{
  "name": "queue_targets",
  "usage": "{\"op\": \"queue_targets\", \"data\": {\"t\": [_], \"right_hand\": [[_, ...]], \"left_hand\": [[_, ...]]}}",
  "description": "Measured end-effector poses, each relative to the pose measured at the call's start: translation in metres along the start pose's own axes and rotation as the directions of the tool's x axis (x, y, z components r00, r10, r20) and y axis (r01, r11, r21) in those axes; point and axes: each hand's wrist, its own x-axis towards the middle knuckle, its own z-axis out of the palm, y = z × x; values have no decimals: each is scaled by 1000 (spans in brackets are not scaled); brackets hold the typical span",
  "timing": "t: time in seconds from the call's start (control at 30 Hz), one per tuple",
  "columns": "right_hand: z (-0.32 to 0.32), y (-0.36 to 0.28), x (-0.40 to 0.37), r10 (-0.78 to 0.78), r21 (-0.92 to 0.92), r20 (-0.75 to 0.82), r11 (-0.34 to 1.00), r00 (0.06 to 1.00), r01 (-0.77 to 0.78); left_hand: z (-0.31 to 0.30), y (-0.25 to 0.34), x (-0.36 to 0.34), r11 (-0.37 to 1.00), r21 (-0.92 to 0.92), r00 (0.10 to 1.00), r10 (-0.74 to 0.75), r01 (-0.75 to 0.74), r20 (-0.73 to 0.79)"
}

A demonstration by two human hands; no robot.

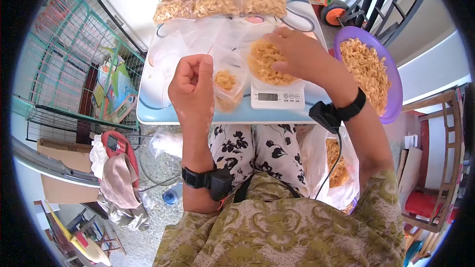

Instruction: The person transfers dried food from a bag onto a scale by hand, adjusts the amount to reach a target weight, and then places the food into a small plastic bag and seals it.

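Observation:
My left hand (193,86) is closed, thumb against the curled fingers, pinching the upper edge of a clear zip bag (236,71). A small heap of yellowish dried pieces (225,80) lies in that bag. My right hand (303,57) reaches over a round dish of the same dried pieces (268,59), thumb and fingers apart and touching the pieces or the rim. Under the dish is a white digital scale (277,96); its display is lit, but I cannot read the digits surely. More clear empty bags (170,44) lie left of the dish.
Several filled bags (217,5) are stacked along the table's (153,111) far side. A purple basin (396,81) of dried pieces stands at the right. Below the table, a plastic sack (341,168) holds more. A green wire cage (59,64) borders the left.

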Motion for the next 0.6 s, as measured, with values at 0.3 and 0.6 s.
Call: {"op": "queue_targets", "data": {"t": [0.3, 0.6], "right_hand": [[28, 0, 17, 34, -74, 44, 997, 998, -31], [-9, 12, -1, -2, 223, -265, 973, 964, 63]], "left_hand": [[-8, -1, -3, 996, -72, 998, -49, 52, 33], [-10, 4, -1, 984, -165, 998, -63, 64, 12]]}}
